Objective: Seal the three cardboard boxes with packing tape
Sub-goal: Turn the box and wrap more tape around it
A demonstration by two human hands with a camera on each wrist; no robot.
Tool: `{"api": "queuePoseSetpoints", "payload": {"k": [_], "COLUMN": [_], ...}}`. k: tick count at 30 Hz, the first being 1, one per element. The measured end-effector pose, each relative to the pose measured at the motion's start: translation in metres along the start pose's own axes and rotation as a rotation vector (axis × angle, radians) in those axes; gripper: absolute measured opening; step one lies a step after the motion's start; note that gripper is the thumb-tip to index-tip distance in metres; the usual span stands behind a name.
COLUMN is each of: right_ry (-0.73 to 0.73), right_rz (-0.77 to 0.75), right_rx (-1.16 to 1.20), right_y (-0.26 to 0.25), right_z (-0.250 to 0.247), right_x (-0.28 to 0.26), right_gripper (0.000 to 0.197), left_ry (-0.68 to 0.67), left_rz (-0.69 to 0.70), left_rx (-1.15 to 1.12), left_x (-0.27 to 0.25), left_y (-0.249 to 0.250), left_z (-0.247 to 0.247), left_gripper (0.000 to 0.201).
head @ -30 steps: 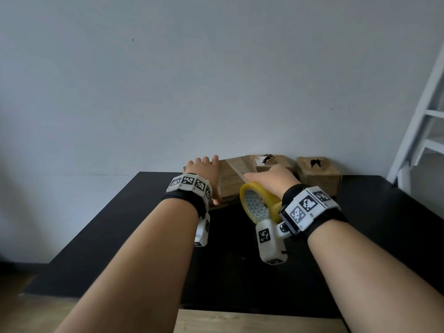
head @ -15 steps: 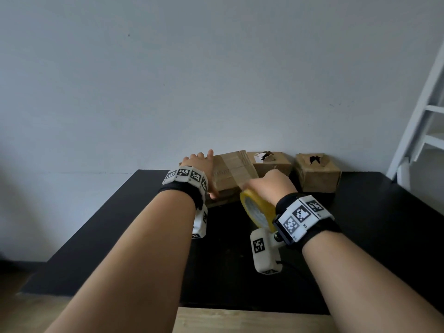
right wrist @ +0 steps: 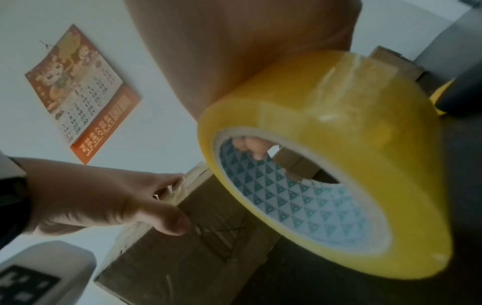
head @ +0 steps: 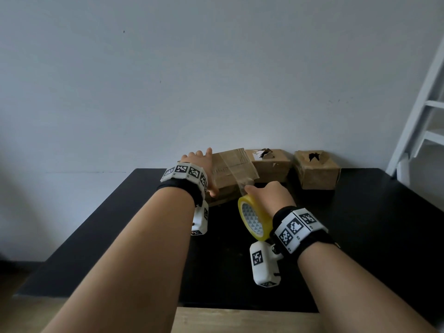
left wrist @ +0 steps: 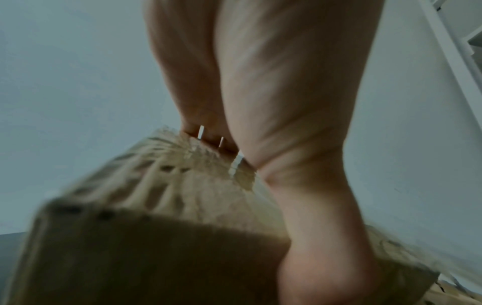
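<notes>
Three brown cardboard boxes stand along the wall on a black table (head: pixel 120 224). The left box (head: pixel 230 169) is tilted up, and my left hand (head: pixel 204 171) grips its left edge, thumb on the near face (right wrist: pixel 172 222). A clear strip of tape (head: pixel 242 176) runs down over this box to the yellow tape roll (head: pixel 254 217). My right hand (head: pixel 269 195) holds the roll just in front of the box, fingers (right wrist: pixel 250 146) hooked through its core. The middle box (head: pixel 271 164) and right box (head: pixel 317 169) have torn holes on top.
A white ladder-like frame (head: pixel 422 104) leans at the far right beside the table. A calendar (right wrist: pixel 80 90) hangs on the wall. A wooden strip (head: pixel 240 320) borders the table's near edge. Bare black tabletop lies between me and the boxes.
The left box has tipped up from lying flat, with my left hand on it. My right hand has drawn the roll down and towards me, stretching tape over the box's near face.
</notes>
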State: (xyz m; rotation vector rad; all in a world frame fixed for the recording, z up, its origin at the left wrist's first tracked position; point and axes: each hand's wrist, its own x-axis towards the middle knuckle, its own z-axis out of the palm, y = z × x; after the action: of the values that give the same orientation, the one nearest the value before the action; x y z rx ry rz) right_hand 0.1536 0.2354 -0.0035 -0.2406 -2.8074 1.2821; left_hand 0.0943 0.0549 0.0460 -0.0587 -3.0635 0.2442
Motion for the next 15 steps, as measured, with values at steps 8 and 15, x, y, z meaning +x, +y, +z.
{"api": "queuePoseSetpoints", "payload": {"k": [8, 15], "right_ry": [-0.053, -0.078], "right_rz": [0.059, 0.076], "right_rx": [-0.032, 0.006], "right_y": [-0.003, -0.008], "right_z": [0.011, 0.012], "right_x": [0.018, 0.027], "right_gripper": [0.038, 0.036], "left_ry": [-0.022, 0.005], "left_rz": [-0.001, 0.036], "left_rx": [-0.036, -0.117], "left_x": [0.007, 0.006], "left_y": [-0.004, -0.01], "left_z": [-0.002, 0.0], "left_gripper": [0.133, 0.129]}}
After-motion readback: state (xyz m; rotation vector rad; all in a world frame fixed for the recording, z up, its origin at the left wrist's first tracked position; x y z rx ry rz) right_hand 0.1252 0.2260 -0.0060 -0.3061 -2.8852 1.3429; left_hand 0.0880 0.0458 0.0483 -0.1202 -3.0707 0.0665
